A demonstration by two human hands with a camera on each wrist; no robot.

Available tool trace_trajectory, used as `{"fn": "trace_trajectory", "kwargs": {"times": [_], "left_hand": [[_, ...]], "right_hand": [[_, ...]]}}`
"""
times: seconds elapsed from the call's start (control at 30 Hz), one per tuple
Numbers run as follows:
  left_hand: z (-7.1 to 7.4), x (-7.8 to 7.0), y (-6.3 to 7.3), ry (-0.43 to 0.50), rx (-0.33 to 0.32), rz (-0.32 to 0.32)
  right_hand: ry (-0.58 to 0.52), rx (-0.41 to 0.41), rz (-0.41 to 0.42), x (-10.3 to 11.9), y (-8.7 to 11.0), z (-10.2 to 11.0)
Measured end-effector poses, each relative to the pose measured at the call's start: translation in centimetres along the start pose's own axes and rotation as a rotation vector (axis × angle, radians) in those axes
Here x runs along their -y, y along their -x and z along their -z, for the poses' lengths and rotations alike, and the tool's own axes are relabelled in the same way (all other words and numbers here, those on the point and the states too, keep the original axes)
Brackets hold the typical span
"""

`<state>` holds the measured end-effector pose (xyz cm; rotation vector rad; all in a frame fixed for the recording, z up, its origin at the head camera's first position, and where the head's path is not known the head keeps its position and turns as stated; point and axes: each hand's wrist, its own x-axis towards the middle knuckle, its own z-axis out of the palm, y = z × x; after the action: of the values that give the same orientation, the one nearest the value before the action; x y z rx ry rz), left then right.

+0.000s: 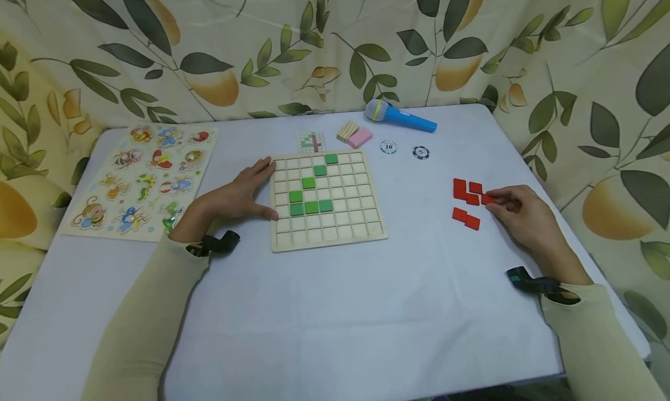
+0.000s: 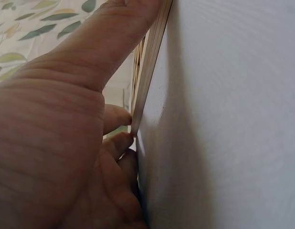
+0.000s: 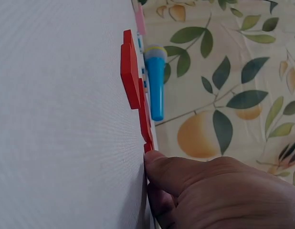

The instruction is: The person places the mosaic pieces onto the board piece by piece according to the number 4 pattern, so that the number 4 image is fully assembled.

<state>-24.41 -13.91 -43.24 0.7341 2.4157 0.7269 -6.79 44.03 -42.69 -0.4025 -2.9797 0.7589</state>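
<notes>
A person's right hand pinches a small red tile between thumb and fingers, at the near side of a cluster of loose red tiles lying just to its left on white cloth. The held tile appears light, stiff and hard to break, its flat face probably a little slick; opposite edges, between thumb and forefinger, look the surest hold. The right wrist view shows flat, block-like tiles with crisp corners and smooth, evenly coloured sides. The left hand, fingers and thumb extended, rests against the near edge of a wooden grid board, whose layered pale rim suggests stiff, light plywood, best steadied by its sides. Square green tiles sit in its cells, right of that hand. Beyond the right hand, leftward, lies a smooth blue toy microphone with a rounded grey head.
</notes>
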Motion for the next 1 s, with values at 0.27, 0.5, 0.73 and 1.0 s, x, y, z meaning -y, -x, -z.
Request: {"fn": "trace_trajectory", "kwargs": {"times": [0.27, 0.5, 0.73, 1.0], "left_hand": [[-0.1, -0.04, -0.27, -0.009, 0.006, 0.009], [0.07, 0.07, -0.03, -0.008, -0.002, 0.01], [0.08, -0.05, -0.07, 0.0, -0.001, 0.014], [0.02, -0.33, -0.01, -0.002, -0.003, 0.032]], "right_hand": [[0.008, 0.002, 0.004, -0.02, 0.16, 0.19], [0.0, 0.013, -0.013, 0.47, -0.03, 0.13], [-0.022, 0.03, -0.04, 0.37, -0.19, 0.36], [-0.032, 0.047, -0.038, 0.46, -0.22, 0.45]]}}
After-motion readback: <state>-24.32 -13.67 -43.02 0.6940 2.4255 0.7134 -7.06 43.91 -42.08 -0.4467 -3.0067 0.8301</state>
